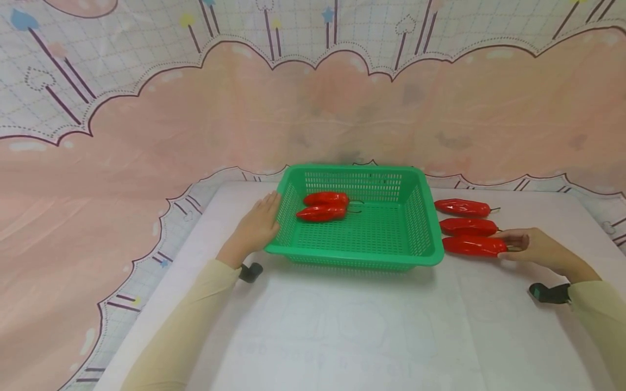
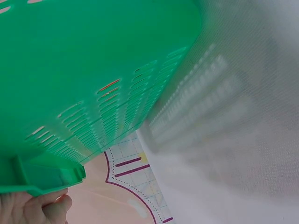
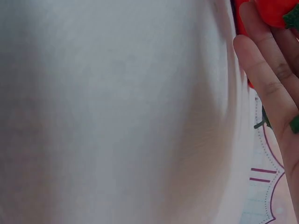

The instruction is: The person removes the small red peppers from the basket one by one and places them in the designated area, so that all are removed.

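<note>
My right grip [image 1: 538, 251], fingers wide at the stem end of the nearest red pepper [image 1: 471, 245], contact hard to tell, that item on the tabletop [image 1: 371, 326] just right of a green basket [image 1: 342, 255], two further red peppers [image 1: 468, 226] behind, my left grip [image 1: 256, 224], fingers straight, touching the basket's left side, two red peppers inside [image 1: 323, 212].

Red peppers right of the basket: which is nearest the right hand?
The front pepper, lowest in view: the right hand is at its stem end; the other two lie farther back.

The table [image 1: 362, 331] is covered in white. On it stands a green basket [image 1: 352, 257], with three red peppers [image 1: 468, 227] lying side by side near its right edge.
</note>
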Demonstrator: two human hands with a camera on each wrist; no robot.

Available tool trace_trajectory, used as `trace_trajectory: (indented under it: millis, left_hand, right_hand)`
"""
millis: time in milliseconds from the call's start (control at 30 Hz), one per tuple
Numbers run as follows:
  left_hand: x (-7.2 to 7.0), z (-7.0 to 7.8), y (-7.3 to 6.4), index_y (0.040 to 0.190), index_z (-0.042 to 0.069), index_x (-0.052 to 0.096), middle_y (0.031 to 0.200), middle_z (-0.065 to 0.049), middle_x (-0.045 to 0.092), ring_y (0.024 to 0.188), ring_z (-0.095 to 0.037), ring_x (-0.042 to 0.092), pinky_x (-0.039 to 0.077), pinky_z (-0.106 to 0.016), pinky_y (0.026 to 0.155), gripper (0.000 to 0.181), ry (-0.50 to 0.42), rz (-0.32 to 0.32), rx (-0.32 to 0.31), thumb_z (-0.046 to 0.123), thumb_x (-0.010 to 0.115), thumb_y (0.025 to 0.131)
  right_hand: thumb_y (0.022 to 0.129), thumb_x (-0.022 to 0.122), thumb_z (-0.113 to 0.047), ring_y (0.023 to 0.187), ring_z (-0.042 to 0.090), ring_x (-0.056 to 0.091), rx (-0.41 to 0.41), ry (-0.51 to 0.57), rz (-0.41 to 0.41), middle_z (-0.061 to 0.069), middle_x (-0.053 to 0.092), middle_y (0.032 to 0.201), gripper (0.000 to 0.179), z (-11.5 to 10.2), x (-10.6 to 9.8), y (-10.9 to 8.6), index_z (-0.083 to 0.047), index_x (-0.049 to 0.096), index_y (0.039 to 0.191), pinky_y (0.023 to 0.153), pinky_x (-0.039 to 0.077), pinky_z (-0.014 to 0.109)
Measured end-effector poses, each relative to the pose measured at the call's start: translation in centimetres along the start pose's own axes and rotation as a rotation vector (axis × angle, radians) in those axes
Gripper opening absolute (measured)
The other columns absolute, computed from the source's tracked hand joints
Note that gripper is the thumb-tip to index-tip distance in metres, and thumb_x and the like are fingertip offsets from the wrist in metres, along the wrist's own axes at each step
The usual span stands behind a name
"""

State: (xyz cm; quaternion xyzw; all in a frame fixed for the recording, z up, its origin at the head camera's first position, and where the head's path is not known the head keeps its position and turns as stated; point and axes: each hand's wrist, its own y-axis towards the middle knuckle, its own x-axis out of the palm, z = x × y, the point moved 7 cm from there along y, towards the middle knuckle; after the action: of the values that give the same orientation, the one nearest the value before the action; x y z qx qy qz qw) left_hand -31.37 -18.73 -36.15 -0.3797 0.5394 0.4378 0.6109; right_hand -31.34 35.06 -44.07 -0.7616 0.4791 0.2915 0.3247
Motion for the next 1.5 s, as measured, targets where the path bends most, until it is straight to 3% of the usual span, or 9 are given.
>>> trace_trajectory:
  millis: [167,300,600,733,800,1033,1500]
  left_hand:
    - [0.08,-0.04,0.04,0.147,-0.008,0.014,0.155,-0.024,0.014,0.145,-0.037,0.013,0.014,-0.046,0.121,0.065,-0.002,0.002,0.003,0.016,0.035,0.09]
    - [0.1,-0.06,0.08,0.147,-0.008,0.014,0.155,-0.024,0.014,0.145,-0.038,0.015,0.014,-0.046,0.121,0.065,-0.002,0.002,0.002,0.016,0.035,0.09]
    - [0.15,-0.25,0.23,0.147,-0.008,0.014,0.155,-0.024,0.014,0.144,-0.038,0.016,0.014,-0.046,0.121,0.064,0.008,0.007,0.006,0.016,0.034,0.091]
    - [0.06,-0.17,0.22,0.147,-0.008,0.014,0.155,-0.024,0.014,0.145,-0.038,0.015,0.014,-0.045,0.121,0.064,0.002,0.007,0.007,0.016,0.035,0.091]
    - [0.03,-0.13,0.19,0.147,-0.008,0.014,0.155,-0.024,0.014,0.145,-0.038,0.016,0.014,-0.045,0.121,0.065,0.001,0.007,0.007,0.016,0.035,0.091]
    - [0.14,-0.17,0.23,0.147,-0.008,0.014,0.155,-0.024,0.014,0.145,-0.037,0.015,0.014,-0.045,0.121,0.064,0.005,0.0,0.002,0.016,0.033,0.091]
    - [0.18,-0.2,0.19,0.147,-0.008,0.013,0.155,-0.024,0.014,0.145,-0.037,0.013,0.013,-0.045,0.121,0.065,0.004,-0.003,0.0,0.016,0.033,0.09]
  right_hand:
    - [0.086,0.066,-0.026,0.111,0.047,0.051,0.018,-0.008,-0.019,0.037,0.047,0.129,0.061,0.16,0.2,0.03,0.009,0.045,0.131,0.081,0.056,0.049]
    - [0.086,0.065,-0.027,0.113,0.05,0.048,0.026,-0.012,-0.027,0.038,0.046,0.13,0.063,0.35,0.27,0.08,0.01,0.044,0.133,0.081,0.056,0.05]
    - [0.086,0.065,-0.027,0.112,0.048,0.051,0.018,-0.019,-0.044,0.038,0.045,0.131,0.063,0.41,0.24,0.12,0.009,0.043,0.133,0.081,0.056,0.05]
    - [0.085,0.067,-0.026,0.105,0.028,0.059,0.009,-0.004,-0.036,0.035,0.049,0.129,0.059,0.41,0.1,0.14,0.007,0.047,0.13,0.081,0.057,0.044]
    - [0.085,0.067,-0.025,0.103,0.025,0.06,0.006,-0.007,-0.029,0.034,0.051,0.128,0.058,0.4,0.06,0.16,0.006,0.048,0.129,0.081,0.057,0.043]
    - [0.086,0.065,-0.028,0.113,0.051,0.048,0.03,-0.025,-0.045,0.037,0.046,0.131,0.061,0.53,0.22,0.24,0.008,0.047,0.131,0.082,0.055,0.052]
    - [0.084,0.068,-0.03,0.113,0.049,0.048,0.028,-0.063,-0.048,0.037,0.045,0.132,0.061,0.99,0.35,0.47,0.004,0.049,0.132,0.081,0.053,0.054]
